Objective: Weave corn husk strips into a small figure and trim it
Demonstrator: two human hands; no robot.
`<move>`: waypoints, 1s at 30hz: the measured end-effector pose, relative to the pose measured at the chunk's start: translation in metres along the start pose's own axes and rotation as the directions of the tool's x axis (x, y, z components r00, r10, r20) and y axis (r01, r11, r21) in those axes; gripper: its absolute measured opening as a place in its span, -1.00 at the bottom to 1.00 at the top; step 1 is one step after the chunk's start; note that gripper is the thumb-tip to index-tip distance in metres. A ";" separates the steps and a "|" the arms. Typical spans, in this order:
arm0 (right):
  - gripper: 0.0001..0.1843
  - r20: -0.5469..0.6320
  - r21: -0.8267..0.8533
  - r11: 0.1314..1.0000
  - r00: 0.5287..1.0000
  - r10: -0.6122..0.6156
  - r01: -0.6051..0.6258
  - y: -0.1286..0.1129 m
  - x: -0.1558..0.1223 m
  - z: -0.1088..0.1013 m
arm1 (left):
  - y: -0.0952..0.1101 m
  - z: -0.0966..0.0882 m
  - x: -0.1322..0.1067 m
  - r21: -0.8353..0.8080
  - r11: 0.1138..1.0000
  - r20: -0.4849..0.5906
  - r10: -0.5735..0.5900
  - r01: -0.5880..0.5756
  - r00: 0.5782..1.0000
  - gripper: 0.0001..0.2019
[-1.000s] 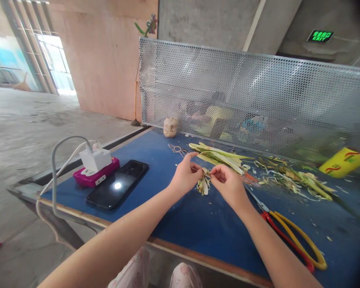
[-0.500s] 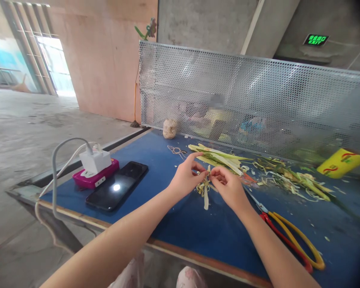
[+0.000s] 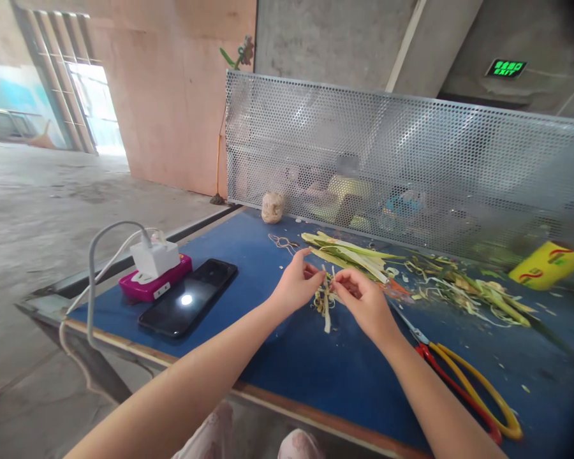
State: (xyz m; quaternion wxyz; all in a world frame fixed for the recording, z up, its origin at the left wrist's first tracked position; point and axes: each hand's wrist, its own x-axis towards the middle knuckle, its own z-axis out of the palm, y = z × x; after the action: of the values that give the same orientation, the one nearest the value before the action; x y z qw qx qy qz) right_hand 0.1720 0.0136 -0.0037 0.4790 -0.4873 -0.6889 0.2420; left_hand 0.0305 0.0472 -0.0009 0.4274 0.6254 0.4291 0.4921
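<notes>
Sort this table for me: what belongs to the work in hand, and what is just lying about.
In the work: left hand and right hand pinching the leaf-strip bundle; leaf pile, trimmings and scissors, likely.
Lying about: phone, pink power bank, white charger, pale lump by the mesh screen, yellow container.

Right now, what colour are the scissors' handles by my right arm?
The scissors have one yellow handle and one red; head view.
</notes>
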 end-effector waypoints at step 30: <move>-0.80 -0.161 0.120 0.990 0.986 -0.049 0.069 0.000 0.000 -0.005 | 0.007 -0.004 -0.006 -0.034 0.997 0.156 0.072 -0.068 0.985 -0.35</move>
State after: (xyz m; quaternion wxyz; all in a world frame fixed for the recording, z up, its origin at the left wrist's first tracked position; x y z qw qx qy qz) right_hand 0.1767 0.0131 -0.0012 0.5685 -0.4532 -0.6467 0.2309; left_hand 0.0266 0.0400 0.0053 0.4512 0.6706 0.3649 0.4621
